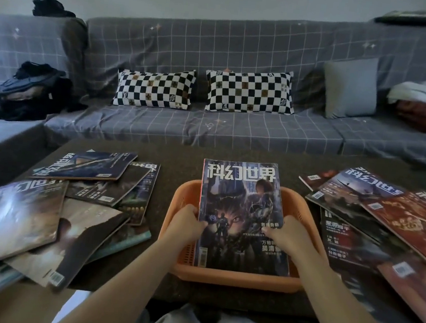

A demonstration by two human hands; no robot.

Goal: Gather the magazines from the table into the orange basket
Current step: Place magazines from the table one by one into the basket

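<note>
gripping a dark-covered magazine (pixel 240 212) by its two long edges, we hold it with our left hand (pixel 186 224) and right hand (pixel 287 235), thumbs pinched over the cover, its near end down inside the orange basket (pixel 235 279) and its far end tilted up past the far rim. more magazines lie on the dark table (pixel 174 162) in a loose left pile (pixel 63 205) and a fanned right pile (pixel 375 219), either side of the basket. beyond the table, two checkered pillows (pixel 204 91) sit on a grey sofa (pixel 236 132).
</note>
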